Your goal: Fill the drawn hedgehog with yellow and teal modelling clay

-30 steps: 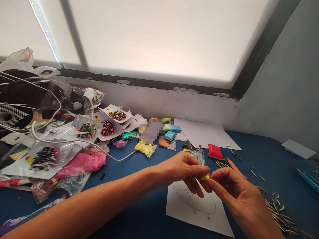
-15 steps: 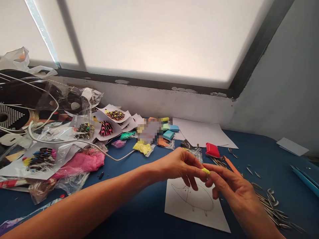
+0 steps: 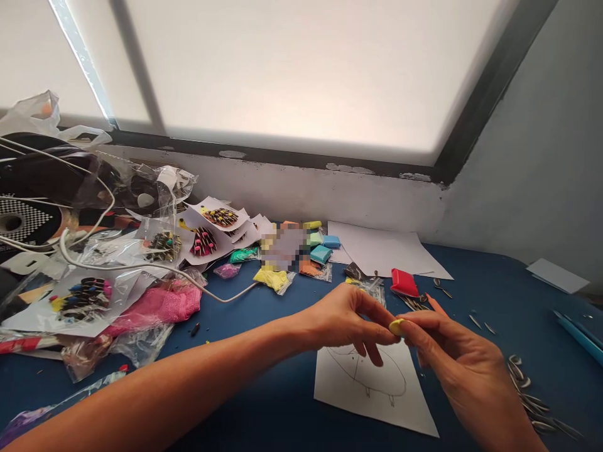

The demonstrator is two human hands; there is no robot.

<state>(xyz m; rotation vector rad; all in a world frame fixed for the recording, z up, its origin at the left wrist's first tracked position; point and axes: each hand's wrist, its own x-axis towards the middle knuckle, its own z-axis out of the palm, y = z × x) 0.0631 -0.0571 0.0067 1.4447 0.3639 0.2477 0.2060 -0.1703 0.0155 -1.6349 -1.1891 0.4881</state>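
A small, flattened piece of yellow modelling clay (image 3: 396, 326) is pinched between the thumb and finger of my right hand (image 3: 464, 361). From the other side, my left hand (image 3: 346, 320) grips its edge with the fingertips, its remaining fingers hanging below. Beneath both hands lies a white sheet of paper (image 3: 367, 411) with a pencil outline of an animal with a rounded body and short legs. My left fingers cover the upper part of the drawing.
A red clay packet (image 3: 404, 282) and several loose seeds (image 3: 530, 402) lie to the right. Yellow (image 3: 272, 279) and teal clay packets (image 3: 321, 253) sit farther back. Finished seed-covered animals on paper (image 3: 202, 242), plastic bags and a white cable (image 3: 141, 266) crowd the left. Blank paper (image 3: 391, 248) rests by the wall.
The yellow clay now shows as a flatter, rounder piece, and both hands have shifted slightly right. My right fingers have turned, so more of the clay is visible.
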